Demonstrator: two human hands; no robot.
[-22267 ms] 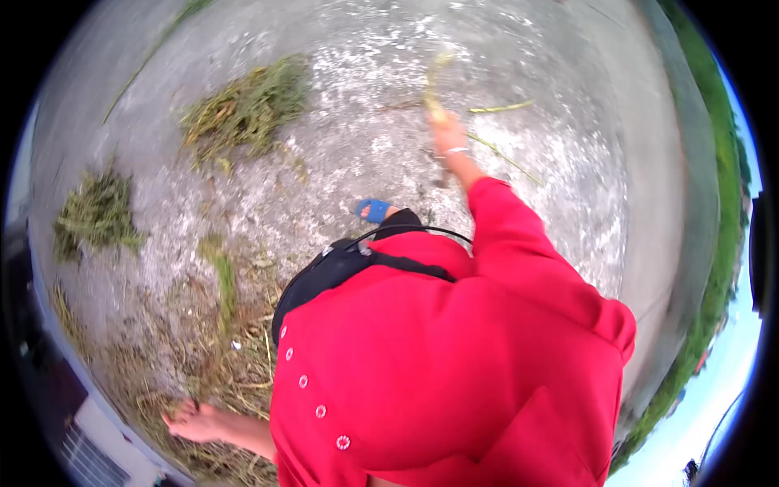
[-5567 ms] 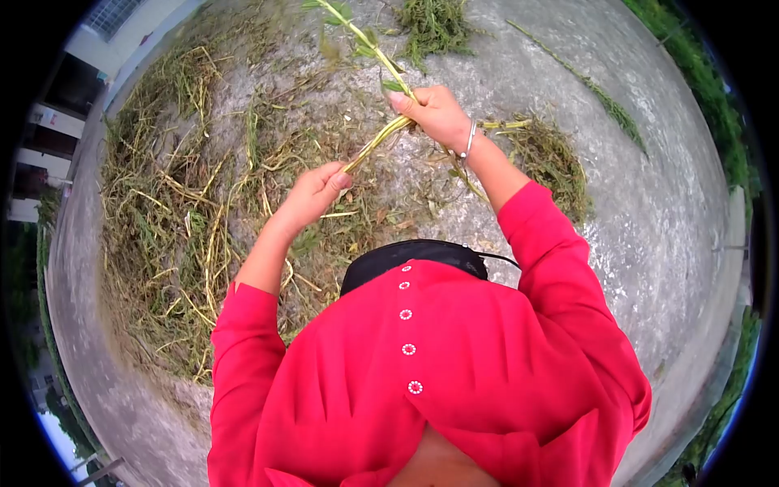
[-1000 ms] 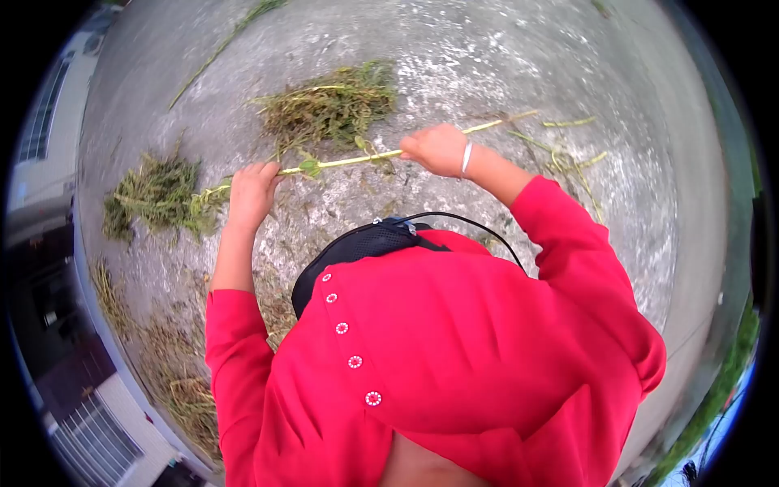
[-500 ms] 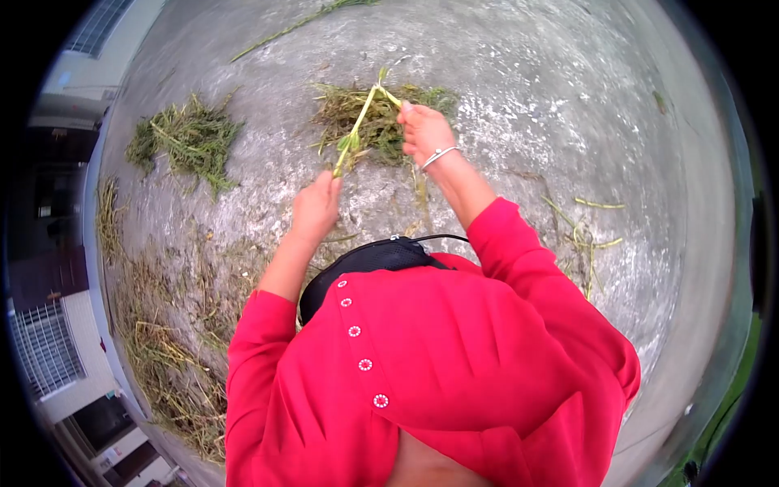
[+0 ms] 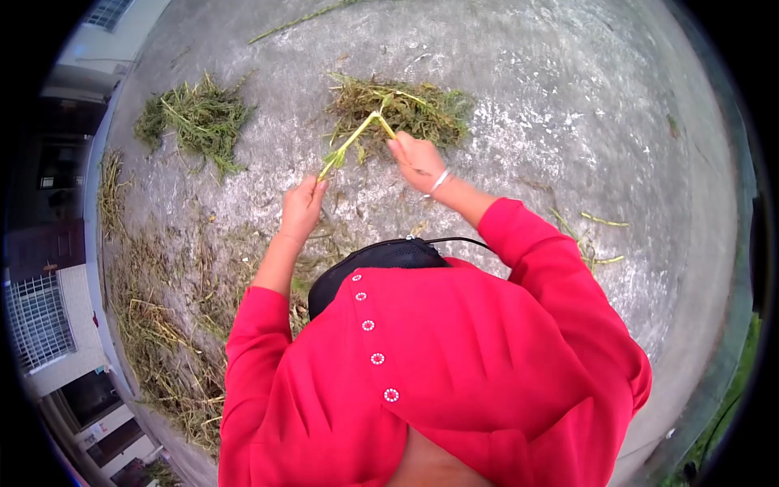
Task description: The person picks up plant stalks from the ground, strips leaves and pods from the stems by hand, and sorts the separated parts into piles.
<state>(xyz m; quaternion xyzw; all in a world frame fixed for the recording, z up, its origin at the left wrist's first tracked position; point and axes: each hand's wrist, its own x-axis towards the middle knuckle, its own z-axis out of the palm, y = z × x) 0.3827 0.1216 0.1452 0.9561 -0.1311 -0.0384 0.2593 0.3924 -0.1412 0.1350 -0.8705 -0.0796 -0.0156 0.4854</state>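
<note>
A pale green plant stalk point(image 5: 355, 136), sharply bent into an upside-down V, spans the space between my two hands. My left hand point(image 5: 303, 209) grips its lower left end, just below a small green leafy node. The other end sits in the closed fingers of my right hand point(image 5: 418, 160), which has a light bracelet at the wrist. Behind the bend, a heap of cut green and brown plants point(image 5: 406, 109) lies on the concrete ground.
Another green plant heap point(image 5: 199, 122) lies to the left. Dry stalks point(image 5: 162, 341) spread over the ground at lower left. Several loose stems point(image 5: 604, 220) lie at right, and a long stalk point(image 5: 304, 22) lies at the top. A building point(image 5: 49, 316) borders the left side.
Both hands have come slightly lower and nearer my body with the stalk. The bend in the stalk has dropped a little, and my view has shifted slightly.
</note>
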